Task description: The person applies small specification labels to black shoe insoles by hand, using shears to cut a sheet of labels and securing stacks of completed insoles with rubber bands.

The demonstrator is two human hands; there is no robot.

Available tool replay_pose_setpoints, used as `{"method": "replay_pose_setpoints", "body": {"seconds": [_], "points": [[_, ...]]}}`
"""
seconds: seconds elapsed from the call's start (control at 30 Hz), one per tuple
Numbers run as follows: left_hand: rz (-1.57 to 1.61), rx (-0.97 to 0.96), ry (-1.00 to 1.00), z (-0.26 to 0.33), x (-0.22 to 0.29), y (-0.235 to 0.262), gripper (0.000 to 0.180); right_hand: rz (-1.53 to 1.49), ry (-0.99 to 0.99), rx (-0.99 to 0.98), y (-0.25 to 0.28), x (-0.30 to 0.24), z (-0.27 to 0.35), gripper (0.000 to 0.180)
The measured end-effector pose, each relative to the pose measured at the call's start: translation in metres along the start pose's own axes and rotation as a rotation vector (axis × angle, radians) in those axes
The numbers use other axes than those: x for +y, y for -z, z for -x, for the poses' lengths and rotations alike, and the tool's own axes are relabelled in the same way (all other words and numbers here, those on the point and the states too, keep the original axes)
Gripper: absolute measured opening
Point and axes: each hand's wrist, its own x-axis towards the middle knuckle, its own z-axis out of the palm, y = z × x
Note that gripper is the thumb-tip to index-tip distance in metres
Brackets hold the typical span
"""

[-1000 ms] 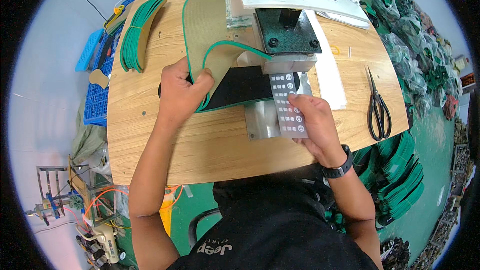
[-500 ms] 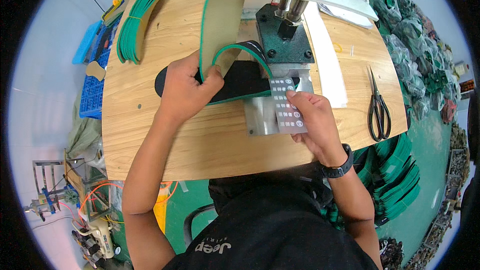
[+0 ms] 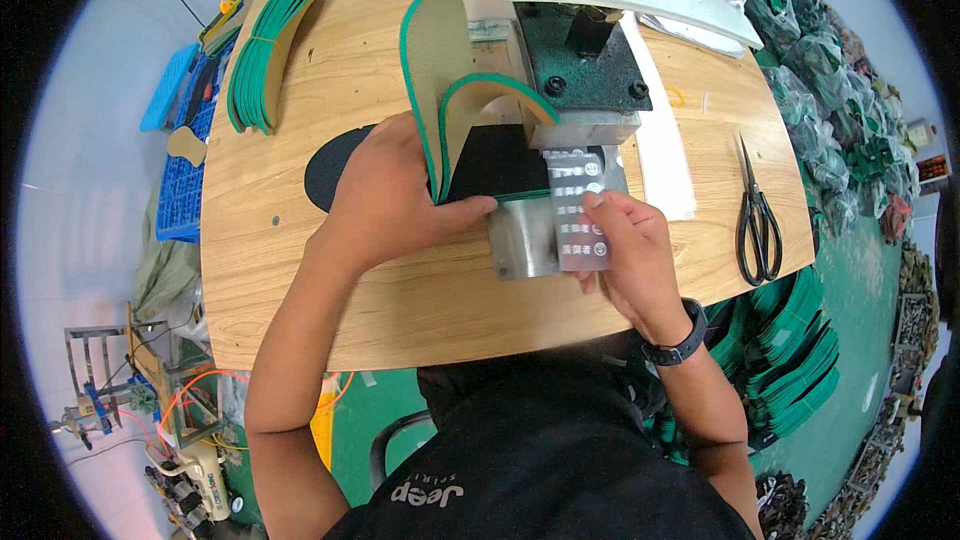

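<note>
My left hand grips bent insoles with tan undersides and green edges: one insole stands upright and another curves over to the right. Beneath that hand a black insole lies flat, its right end under the heat-press head. The press head is down over the metal plate. Between thumb and fingers, my right hand pinches a grey transfer sheet with rows of white print. The sheet's far edge runs up to the press block, and what lies under the block is hidden.
A banded bundle of insoles rests at the table's far left. Black scissors lie at the right, beyond a white paper strip. Blue baskets stand off the left edge. Stacked green insoles sit below the right edge.
The press head has come down onto the plate. My left hand has shifted slightly right, its thumb now stretched along the flat insole. The curved insole has swung to the right.
</note>
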Motion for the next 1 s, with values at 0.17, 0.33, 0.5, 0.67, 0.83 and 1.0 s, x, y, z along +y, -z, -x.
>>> {"method": "replay_pose_setpoints", "body": {"seconds": [0.17,0.33,0.5,0.67,0.83,1.0], "points": [[0.163,-0.013,0.272,-0.001,0.0,0.009,0.021,-0.21,0.087,0.203,0.023,-0.01,0.012,0.024],[0.627,0.311,0.324,0.005,-0.011,0.008,0.014,-0.074,-0.134,0.068,0.0,-0.014,0.001,0.025],[0.593,0.32,0.315,0.006,-0.016,0.005,0.015,0.01,-0.167,0.015,-0.006,-0.01,-0.005,0.026],[0.636,0.321,0.304,0.006,-0.015,0.004,0.016,0.043,-0.175,0.0,-0.007,-0.013,-0.006,0.025],[0.48,0.262,0.328,0.008,-0.009,0.006,0.013,0.083,-0.207,0.014,-0.009,-0.013,-0.009,0.024],[0.289,0.042,0.231,0.003,-0.002,0.007,0.037,0.074,-0.188,-0.014,-0.007,-0.008,-0.009,0.025]]}}
